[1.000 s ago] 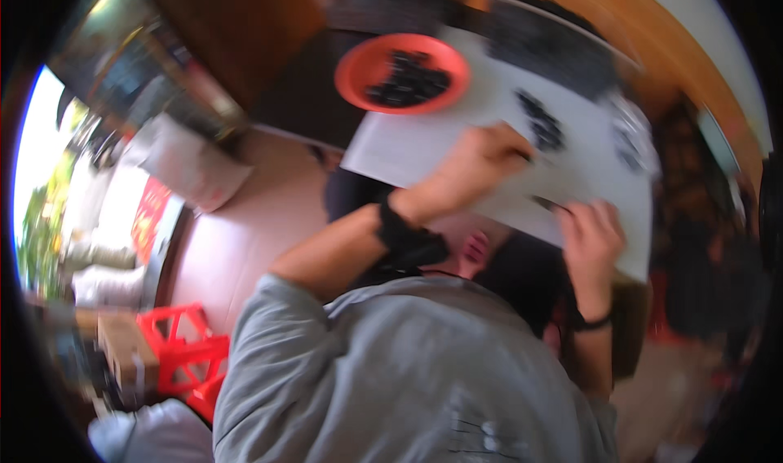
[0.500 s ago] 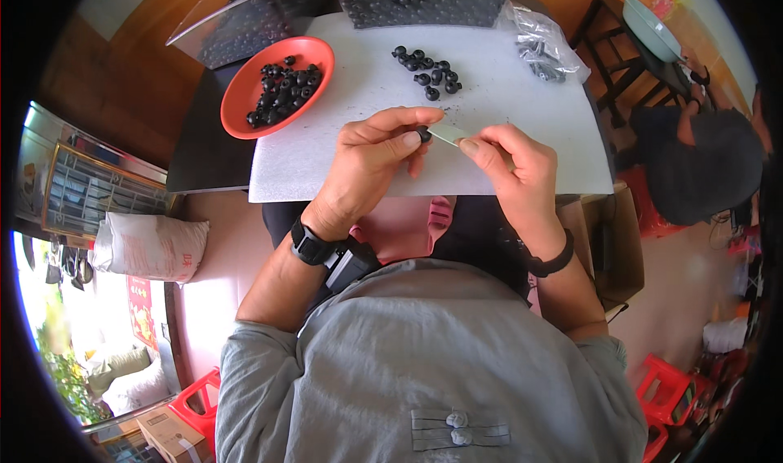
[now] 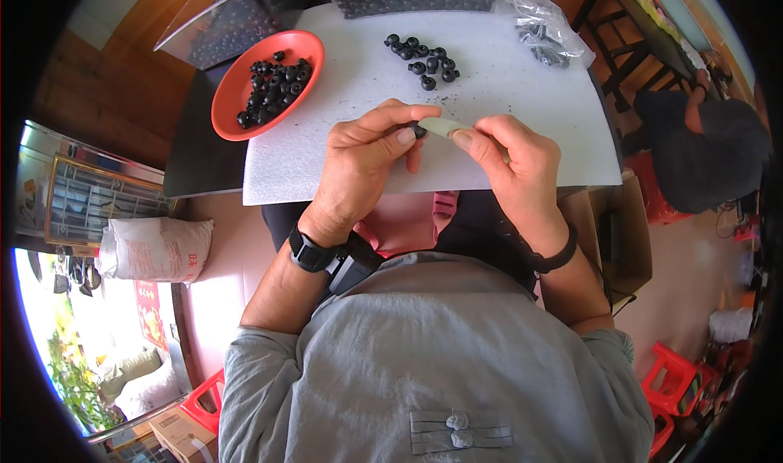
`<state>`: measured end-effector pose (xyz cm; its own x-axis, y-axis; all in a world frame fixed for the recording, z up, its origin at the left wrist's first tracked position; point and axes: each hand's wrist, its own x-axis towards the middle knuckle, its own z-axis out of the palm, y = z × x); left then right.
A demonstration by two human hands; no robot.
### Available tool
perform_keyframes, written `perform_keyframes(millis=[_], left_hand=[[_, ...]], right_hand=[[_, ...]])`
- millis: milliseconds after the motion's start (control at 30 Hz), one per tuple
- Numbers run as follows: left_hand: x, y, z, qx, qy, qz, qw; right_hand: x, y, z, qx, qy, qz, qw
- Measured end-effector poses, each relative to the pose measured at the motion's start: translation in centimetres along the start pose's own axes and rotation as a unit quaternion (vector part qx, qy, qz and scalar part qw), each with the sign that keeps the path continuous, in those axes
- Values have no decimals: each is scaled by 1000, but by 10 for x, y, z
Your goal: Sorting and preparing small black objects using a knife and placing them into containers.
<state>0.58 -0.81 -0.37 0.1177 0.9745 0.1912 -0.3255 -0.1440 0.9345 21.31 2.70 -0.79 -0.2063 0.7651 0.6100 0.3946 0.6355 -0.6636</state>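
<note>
Between the thumb and fingers of my left hand [image 3: 359, 153] is a small round black plastic piece [image 3: 419, 130], partly hidden by the fingertips. My right hand [image 3: 522, 165] pinches a flat, pale green strip or blade [image 3: 441, 126], and its far end touches the black piece. Both hands hover over the near part of the white foam sheet [image 3: 302, 165]. Beyond them on the sheet lies a loose cluster of similar black pieces [image 3: 427, 83], round with short necks. Left of it, an orange-red bowl [image 3: 226, 108] holds many more.
Clear bins [image 3: 412, 4] of black pieces stand at the far edge. A clear plastic bag [image 3: 550, 35] lies far right. Dark crumbs dot the sheet. Another person [image 3: 705, 153] sits at right near a dark table. An open cardboard box [image 3: 624, 243] is beside my right arm.
The pale strip now lies flatter against the black piece. My view has shifted slightly, and both hands keep their grips.
</note>
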Motion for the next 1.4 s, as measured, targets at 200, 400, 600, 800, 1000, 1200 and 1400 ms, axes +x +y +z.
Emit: perform_keyframes(millis=[200, 400, 600, 800, 1000, 1200, 1400], left_hand=[[0, 2, 4, 16, 15, -8, 1000], [1, 0, 4, 30, 14, -13, 999], [-1, -1, 6, -39, 44, -13, 998], [-1, -1, 1, -9, 22, -3, 1000], [-3, 13, 2, 52, 68, -18, 996], [3, 68, -63, 371, 239, 136, 887], [22, 70, -86, 652, 171, 229, 702]], right_hand=[[0, 2, -1, -21, -3, -25, 999], [-3, 1, -3, -5, -12, -46, 999], [-4, 1, -5, 35, 23, 3, 999], [-2, 1, -2, -29, 16, -54, 998], [-1, -8, -14, -54, -40, -136, 988], [9, 16, -44, -180, 11, -132, 975], [7, 34, -46, -260, 19, -128, 957]])
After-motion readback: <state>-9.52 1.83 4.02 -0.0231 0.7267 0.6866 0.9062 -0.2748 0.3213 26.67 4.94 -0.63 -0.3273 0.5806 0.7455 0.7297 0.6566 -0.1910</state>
